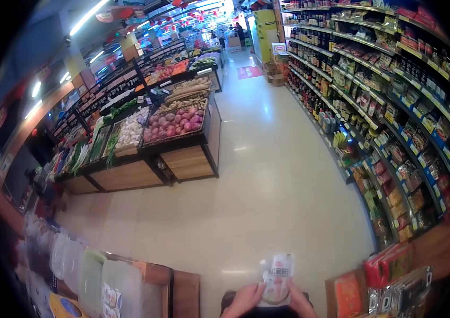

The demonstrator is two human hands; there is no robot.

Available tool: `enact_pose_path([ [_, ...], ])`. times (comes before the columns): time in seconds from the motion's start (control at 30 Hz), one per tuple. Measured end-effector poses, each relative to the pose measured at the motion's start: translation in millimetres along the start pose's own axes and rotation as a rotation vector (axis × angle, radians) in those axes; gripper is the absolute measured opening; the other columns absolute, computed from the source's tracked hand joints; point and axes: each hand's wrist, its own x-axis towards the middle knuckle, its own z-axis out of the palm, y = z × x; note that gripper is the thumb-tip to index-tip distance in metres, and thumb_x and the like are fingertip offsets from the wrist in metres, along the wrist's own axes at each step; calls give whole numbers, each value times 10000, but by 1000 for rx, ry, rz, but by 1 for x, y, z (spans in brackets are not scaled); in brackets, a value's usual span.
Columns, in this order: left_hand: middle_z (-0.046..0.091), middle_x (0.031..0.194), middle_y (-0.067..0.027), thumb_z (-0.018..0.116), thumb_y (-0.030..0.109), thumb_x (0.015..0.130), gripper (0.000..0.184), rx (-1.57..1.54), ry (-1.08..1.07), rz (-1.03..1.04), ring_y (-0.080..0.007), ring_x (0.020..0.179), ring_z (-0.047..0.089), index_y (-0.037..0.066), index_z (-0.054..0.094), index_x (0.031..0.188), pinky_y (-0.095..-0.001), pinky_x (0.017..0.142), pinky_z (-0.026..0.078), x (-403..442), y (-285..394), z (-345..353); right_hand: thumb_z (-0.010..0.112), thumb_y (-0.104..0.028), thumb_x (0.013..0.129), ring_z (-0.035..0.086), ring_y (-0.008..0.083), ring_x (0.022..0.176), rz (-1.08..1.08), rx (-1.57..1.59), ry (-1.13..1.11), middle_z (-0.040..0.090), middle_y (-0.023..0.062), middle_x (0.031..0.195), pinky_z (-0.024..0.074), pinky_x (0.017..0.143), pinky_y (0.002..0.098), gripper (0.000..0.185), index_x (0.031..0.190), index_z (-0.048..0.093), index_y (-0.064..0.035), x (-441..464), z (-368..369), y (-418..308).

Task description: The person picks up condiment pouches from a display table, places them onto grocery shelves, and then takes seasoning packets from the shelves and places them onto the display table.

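Note:
Near the bottom middle of the head view, a white printed food pouch (278,273) with dark lettering and a small red mark is held upright between both hands. My left hand (246,298) grips its left edge, with the thumb lying on the front. On the other side, my right hand (300,302) closes on the lower right edge. The fingers behind the pouch are hidden.
Shelves of bottles and packets (378,95) line the right. A produce stand with red onions (177,124) and garlic is on the left. Plastic bins (90,275) stand lower left, and red packages (386,265) lower right. A pale floor aisle (251,169) runs between.

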Motion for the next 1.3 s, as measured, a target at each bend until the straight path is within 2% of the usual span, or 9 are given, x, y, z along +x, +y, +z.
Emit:
enact_pose_path([
  [0.1, 611, 777, -229, 507, 274, 942, 315, 110, 88, 189, -413, 751, 593, 7, 611, 812, -445, 632, 472, 8, 37, -16, 242, -461, 1016, 583, 231, 1035, -25, 98, -91, 573, 100, 1145, 448, 956, 379, 515, 1221, 464, -44, -1, 6, -13],
  [0.27, 608, 773, -212, 515, 275, 937, 297, 31, 191, 303, -386, 711, 596, 10, 620, 853, -426, 626, 480, 42, 39, -27, 311, -434, 1016, 580, 237, 1052, -139, 302, -126, 576, 88, 1138, 436, 978, 381, 460, 1176, 479, -37, 30, 0, -14],
  [0.37, 628, 804, -168, 486, 285, 968, 314, -27, -2, 177, -296, 706, 611, 7, 619, 906, -368, 647, 485, 75, 22, -32, 516, -298, 965, 609, 257, 919, -418, -136, 136, 616, 84, 962, 477, 859, 365, 292, 1016, 589, -20, 54, -18, 7],
  [0.47, 648, 907, -97, 429, 298, 1004, 350, -278, -196, 121, -196, 804, 586, 2, 614, 1023, -316, 740, 469, 120, -28, -5, 587, -227, 914, 615, 200, 869, -503, -430, 309, 662, 112, 931, 488, 750, 351, 338, 1028, 597, 90, 13, 27, -75],
  [0.6, 602, 1125, -30, 364, 305, 1030, 414, -512, -558, 233, -146, 986, 521, -10, 564, 1209, -283, 882, 418, 197, -100, 37, 623, -101, 845, 607, 214, 822, -782, -1103, 517, 635, 72, 903, 478, 759, 322, 228, 1035, 636, 25, 14, 58, -135],
  [0.8, 584, 1144, -42, 383, 287, 1026, 396, -677, -706, 192, -134, 999, 509, -5, 539, 1244, -281, 908, 409, 258, -49, -26, 637, -120, 813, 520, 327, 656, -884, -1236, 702, 512, 138, 662, 430, 583, 404, 183, 681, 621, 5, 73, 90, -189],
  [1.03, 642, 950, -13, 456, 249, 1003, 322, -696, -504, 308, -104, 882, 552, -10, 639, 1061, -272, 817, 454, 322, 3, -108, 569, -202, 935, 606, 152, 770, -426, -862, 739, 648, 89, 822, 467, 636, 314, 276, 795, 634, 27, 152, 88, -214],
  [1.13, 641, 827, -2, 479, 264, 992, 331, -421, -518, 231, -97, 772, 557, -17, 653, 980, -299, 692, 467, 360, -12, -113, 548, -235, 959, 592, 105, 897, -475, -484, 454, 655, 71, 986, 488, 746, 270, 288, 1018, 626, 36, 182, 88, -214],
  [1.3, 563, 684, -168, 553, 283, 926, 296, -11, -393, 519, -332, 620, 549, 25, 609, 794, -390, 564, 438, 365, 61, -172, 545, -231, 961, 582, 171, 1049, -359, -390, 244, 620, 85, 1130, 442, 943, 308, 360, 1215, 527, 24, 231, 40, -159],
])
